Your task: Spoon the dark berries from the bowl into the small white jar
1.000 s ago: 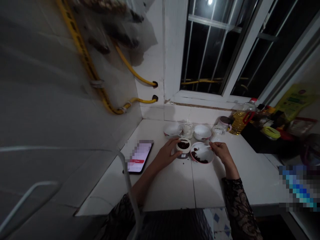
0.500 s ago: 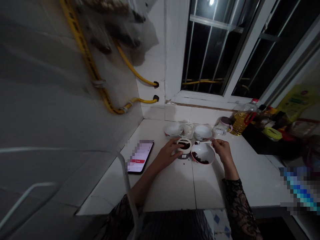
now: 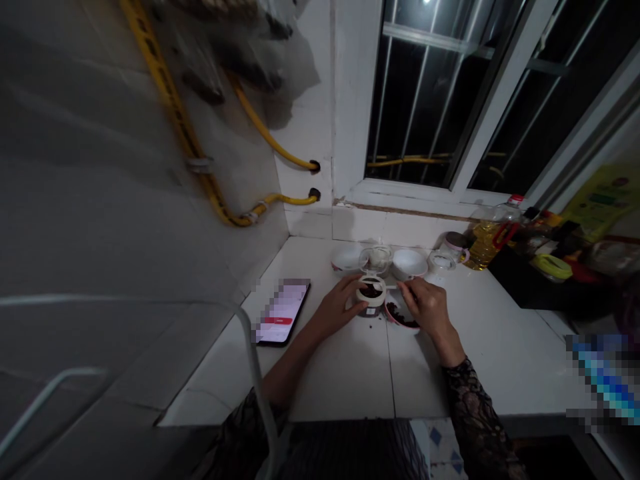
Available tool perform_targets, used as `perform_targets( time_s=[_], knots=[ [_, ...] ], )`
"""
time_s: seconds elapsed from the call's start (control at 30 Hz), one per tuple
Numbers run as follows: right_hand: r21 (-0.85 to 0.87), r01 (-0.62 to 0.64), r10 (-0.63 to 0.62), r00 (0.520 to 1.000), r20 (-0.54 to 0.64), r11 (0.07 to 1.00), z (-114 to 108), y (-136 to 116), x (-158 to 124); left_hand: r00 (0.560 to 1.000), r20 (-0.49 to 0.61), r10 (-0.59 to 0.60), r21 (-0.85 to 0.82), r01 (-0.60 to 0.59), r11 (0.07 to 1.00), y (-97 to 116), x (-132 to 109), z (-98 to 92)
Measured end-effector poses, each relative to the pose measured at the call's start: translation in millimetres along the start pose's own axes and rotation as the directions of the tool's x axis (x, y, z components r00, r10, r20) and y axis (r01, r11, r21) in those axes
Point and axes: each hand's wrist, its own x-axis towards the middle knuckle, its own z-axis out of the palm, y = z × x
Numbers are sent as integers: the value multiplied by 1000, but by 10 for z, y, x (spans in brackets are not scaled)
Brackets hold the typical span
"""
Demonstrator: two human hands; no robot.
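Observation:
My left hand [image 3: 337, 307] is wrapped round a small white jar [image 3: 371, 298] with dark bits inside. It stands on the white counter [image 3: 350, 373]. My right hand [image 3: 426, 308] pinches a small white spoon [image 3: 393, 288] whose tip reaches over the jar's mouth. Under that hand sits a white bowl [image 3: 397, 315] holding dark red pieces, partly hidden by the fingers.
Behind the jar stand two white bowls [image 3: 410, 263], a glass jar [image 3: 376, 257] and a small lidded pot [image 3: 443, 261]. A lit phone [image 3: 281, 312] lies to the left. An oil bottle [image 3: 487, 235] and packets crowd the right. Yellow hoses [image 3: 210, 193] run along the left wall.
My right hand has carried the spoon from the bowl leftward to the jar's mouth and now covers much of the bowl. The left hand has stayed on the jar.

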Motion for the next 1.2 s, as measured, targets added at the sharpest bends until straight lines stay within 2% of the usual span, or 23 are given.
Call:
perform_targets(
  time_s=[0.1,0.17,0.23,0.3,0.37,0.43,0.5,0.6,0.73,0.97,1.2],
  knots=[
    [-3,-131,131,991,-10,991,-104,130,-31,1000,5,-22,-9,22,1000,11,-4,-8],
    [-55,-270,272,961,50,961,-211,256,-49,1000,6,-30,-13,30,999,17,-5,-10],
    [-188,-380,412,893,181,906,-335,383,-60,1000,1,-31,-25,31,999,22,-4,-10],
    [-303,-420,507,798,325,855,-451,482,-63,1000,-5,-31,-36,31,999,26,-3,-9],
    [-381,-430,566,714,412,819,-529,537,-60,999,-9,-33,-46,32,998,29,-2,-8],
    [-403,-440,593,662,458,803,-543,546,-59,999,-9,-43,-55,43,998,29,0,-6],
    [-349,-460,577,634,515,816,-487,523,-68,998,-7,-64,-63,63,996,30,1,-4],
    [-162,-518,505,635,585,840,-324,476,-100,996,-4,-89,-64,88,994,39,5,-4],
    [9,-626,507,640,577,780,-192,477,-148,994,2,-109,-80,108,991,50,4,-3],
    [197,-732,584,652,484,653,-324,570,-186,994,-3,-108,-98,107,989,31,4,13],
    [299,-783,631,618,468,545,-274,591,-233,994,-1,-106,-93,106,990,55,6,-8]
  ],
)
